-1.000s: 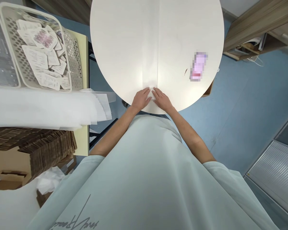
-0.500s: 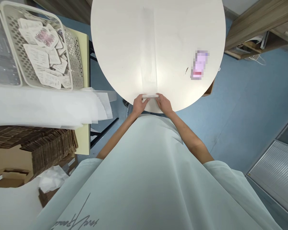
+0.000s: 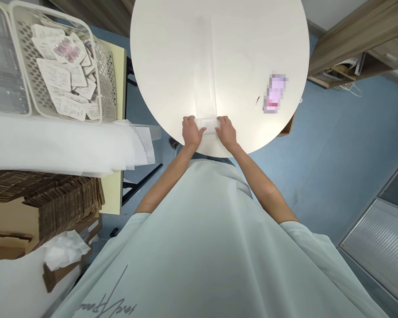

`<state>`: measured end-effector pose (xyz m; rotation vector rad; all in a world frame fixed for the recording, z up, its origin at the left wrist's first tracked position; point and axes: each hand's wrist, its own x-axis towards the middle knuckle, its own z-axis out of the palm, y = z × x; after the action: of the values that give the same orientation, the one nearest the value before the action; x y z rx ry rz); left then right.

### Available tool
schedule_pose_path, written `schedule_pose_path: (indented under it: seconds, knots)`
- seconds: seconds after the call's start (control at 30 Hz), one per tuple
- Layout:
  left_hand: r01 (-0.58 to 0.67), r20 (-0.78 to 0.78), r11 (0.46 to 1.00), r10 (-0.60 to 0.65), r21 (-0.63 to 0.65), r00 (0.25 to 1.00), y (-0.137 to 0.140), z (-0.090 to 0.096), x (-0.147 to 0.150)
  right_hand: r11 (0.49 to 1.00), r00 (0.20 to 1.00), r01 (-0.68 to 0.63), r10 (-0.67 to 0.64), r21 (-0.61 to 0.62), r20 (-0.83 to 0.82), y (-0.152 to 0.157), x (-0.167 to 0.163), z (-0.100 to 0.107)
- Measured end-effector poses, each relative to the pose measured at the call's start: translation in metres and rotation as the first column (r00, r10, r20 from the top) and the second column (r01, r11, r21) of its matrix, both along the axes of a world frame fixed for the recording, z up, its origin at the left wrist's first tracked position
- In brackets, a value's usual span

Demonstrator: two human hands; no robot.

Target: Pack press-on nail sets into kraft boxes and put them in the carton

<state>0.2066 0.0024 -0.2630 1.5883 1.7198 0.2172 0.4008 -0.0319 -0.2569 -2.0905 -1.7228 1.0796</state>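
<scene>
A round white table [image 3: 162,66] shines beneath your left hand [image 3: 191,134] and right hand [image 3: 227,133]. Left of them, you have a pale-yellow table [image 3: 113,196]; to their right, blue floor [image 3: 325,137] stretches toward a wood-grain cabinet [image 3: 354,39].

Bare left hand [image 3: 191,131]: your fingers, almost meeting the other hand's a second ago, now grip the left end, farther up from the table's near edge than half a second ago.
Bare right hand [image 3: 227,131]: spread likewise to the right end.
White, flat, oblong packet [image 3: 208,124]: a narrow bar half a second ago; now shows you its broad face.
Translucent, long, sheet-like strip [image 3: 205,70]: its far end has come into your view.
</scene>
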Motion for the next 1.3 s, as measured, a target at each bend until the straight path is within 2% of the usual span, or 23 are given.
schedule_pose_path:
  seconds: [0.1, 0.17, 0.23, 0.37, 0.63, 0.83, 0.93, 1.07, 1.2, 1.3]
  knots:
    - [0.228, 0.095, 0.968, -0.239, 0.106, 0.966, 0.009, -0.005, -0.001, 0.982, 0.983, -0.184, 0.184, 0.042, 0.003, 0.006, -0.004, 0.003]
    - [0.379, 0.117, 0.921, -0.387, 0.087, 0.915, 0.015, -0.008, -0.003, 0.962, 0.962, -0.273, 0.273, 0.013, -0.018, 0.008, -0.004, 0.004]
    - [0.468, 0.104, 0.881, -0.472, 0.062, 0.875, 0.017, -0.008, -0.008, 0.949, 0.948, -0.316, 0.316, -0.001, -0.030, 0.007, -0.002, 0.005]
    - [0.510, 0.090, 0.858, -0.514, 0.063, 0.853, 0.008, -0.002, -0.017, 0.929, 0.929, -0.369, 0.369, 0.005, -0.015, -0.006, 0.002, 0.005]
    - [0.523, 0.070, 0.852, -0.521, -0.014, 0.851, -0.045, 0.021, -0.031, 0.899, 0.899, -0.438, 0.439, -0.006, 0.009, -0.057, -0.004, 0.004]
    - [0.581, 0.082, 0.810, -0.576, -0.078, 0.813, -0.068, 0.027, -0.042, 0.875, 0.875, -0.484, 0.484, -0.022, -0.006, -0.079, 0.000, 0.013]
    - [0.498, 0.122, 0.865, -0.489, -0.061, 0.864, -0.066, 0.028, -0.039, 0.884, 0.884, -0.467, 0.466, -0.005, -0.037, -0.075, 0.003, 0.018]
    - [0.267, 0.184, 0.959, -0.247, -0.097, 0.952, -0.050, 0.027, -0.035, 0.940, 0.941, -0.336, 0.333, -0.052, -0.051, -0.058, 0.001, 0.021]
    - [0.061, 0.164, 0.978, -0.028, -0.199, 0.986, -0.029, 0.025, -0.030, 0.985, 0.990, -0.140, 0.139, -0.096, -0.021, -0.035, -0.007, 0.015]
    - [-0.033, 0.071, 0.973, 0.050, -0.230, 0.996, -0.015, 0.022, -0.023, 0.996, 0.999, -0.035, 0.036, -0.086, 0.004, -0.017, -0.011, 0.005]
